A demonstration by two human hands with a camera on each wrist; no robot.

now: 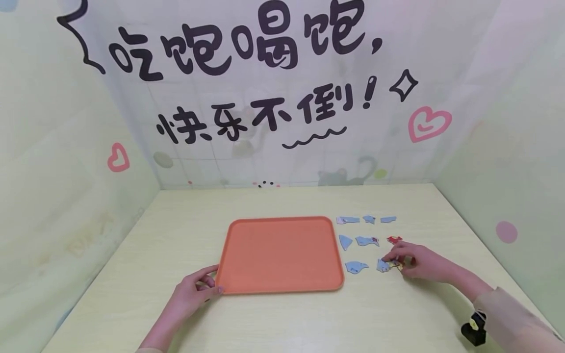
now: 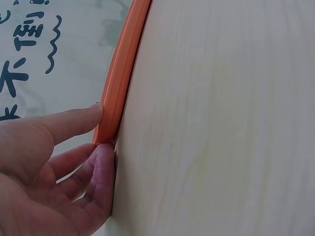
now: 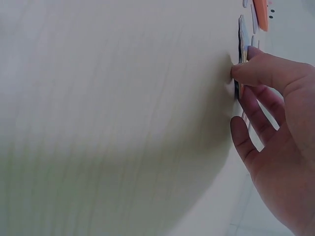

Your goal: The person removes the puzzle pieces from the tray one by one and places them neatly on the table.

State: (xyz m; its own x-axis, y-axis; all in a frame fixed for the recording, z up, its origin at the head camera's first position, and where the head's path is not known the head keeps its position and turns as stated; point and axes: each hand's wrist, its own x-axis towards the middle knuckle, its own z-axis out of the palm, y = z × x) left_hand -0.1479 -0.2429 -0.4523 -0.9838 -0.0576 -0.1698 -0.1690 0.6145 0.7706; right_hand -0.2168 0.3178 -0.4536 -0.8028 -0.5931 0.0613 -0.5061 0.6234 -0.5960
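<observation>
An orange rectangular tray lies flat on the table. At its near left corner, my left hand holds the rim between thumb and fingers; in the left wrist view the thumb presses the tray's side. To the right of the tray, my right hand pinches a blue and yellow puzzle piece at the table surface. Edge-on in the right wrist view, this piece sits between thumb and fingers, partly hidden by them. Just beyond the hand lies a red puzzle piece.
Several flat, irregular light blue pieces lie in rows beside the tray, among them a triangular one and a near one. Printed cloth walls enclose the pale wooden table at the back and sides.
</observation>
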